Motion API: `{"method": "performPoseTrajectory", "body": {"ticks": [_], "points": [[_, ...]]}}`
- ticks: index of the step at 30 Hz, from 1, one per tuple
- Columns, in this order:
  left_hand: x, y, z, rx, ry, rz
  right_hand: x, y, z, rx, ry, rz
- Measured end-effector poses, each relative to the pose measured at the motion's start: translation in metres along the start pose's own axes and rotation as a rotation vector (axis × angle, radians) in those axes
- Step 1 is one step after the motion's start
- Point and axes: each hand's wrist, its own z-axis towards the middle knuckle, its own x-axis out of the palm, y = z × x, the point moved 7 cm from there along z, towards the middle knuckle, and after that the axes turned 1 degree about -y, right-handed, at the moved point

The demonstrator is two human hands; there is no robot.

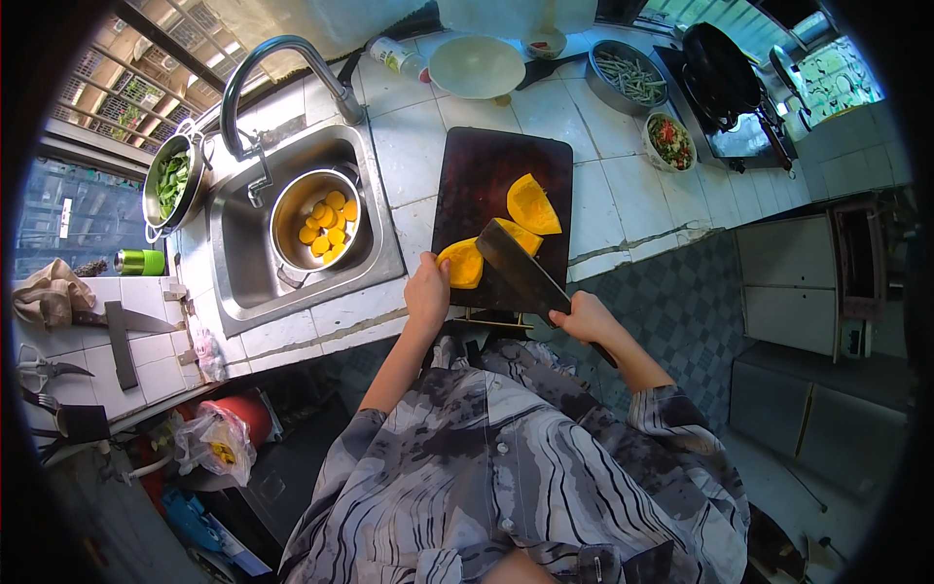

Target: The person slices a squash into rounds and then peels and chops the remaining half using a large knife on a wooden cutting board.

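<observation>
On the dark cutting board, a pumpkin piece lies at the near left edge, its outer end held in my left hand. My right hand grips the handle of a cleaver, whose blade slants up to the left beside that piece. The blade partly covers a second pumpkin piece. A third pumpkin wedge rests farther back on the board. Left of the board, a steel pot with yellow-orange round slices stands in the metal sink.
A curved faucet arches over the sink. Behind the board stand a pale bowl, a bowl of cut green beans and a bowl of chopped vegetables. A wok is at the stove. Knives and scissors lie at far left.
</observation>
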Motion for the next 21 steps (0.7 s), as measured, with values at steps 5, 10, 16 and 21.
{"method": "performPoseTrajectory", "body": {"ticks": [5, 10, 16, 21], "points": [[0.004, 0.002, 0.004, 0.076, -0.05, 0.045, 0.005, -0.009, 0.006, 0.078, 0.086, 0.02], [0.006, 0.003, 0.001, 0.141, -0.103, 0.057, -0.016, -0.012, 0.014, 0.002, -0.203, -0.119], [0.014, 0.01, -0.007, 0.162, -0.172, 0.059, -0.013, -0.005, 0.017, 0.059, -0.158, -0.188], [0.017, 0.01, -0.014, 0.174, -0.213, 0.057, -0.004, -0.011, 0.023, 0.059, -0.073, -0.149]]}}
